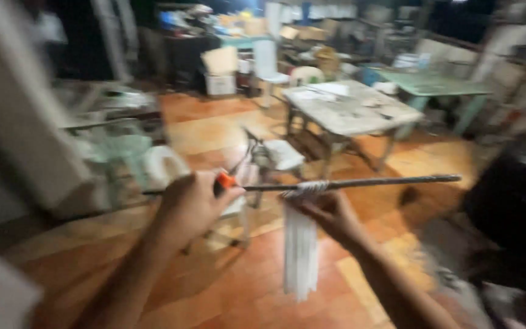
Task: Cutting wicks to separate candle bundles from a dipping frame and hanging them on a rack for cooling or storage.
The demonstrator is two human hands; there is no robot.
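A long thin dark rod (360, 181) is held level in front of the person, running from beside the left hand out past the right, well above the orange tiled floor (214, 286). It looks stiff and light, probably metal, so it should carry without sagging if held near the middle, as it is now. A bundle of white strips (300, 244) is wrapped around the rod and hangs straight down from it; these look soft and limp, apt to slide along the smooth shaft unless pinched at the wrap. The right hand (327, 213) has its fingers closed at that wrap, gripping rod and strips together. The left hand (193, 204) is curled shut around an orange-handled tool (225, 180), possibly pliers, though blur hides its form, held against the rod's near end. Beyond stand a pale worn table (351, 113), a white plastic chair (272, 64) and a green table (433, 85).
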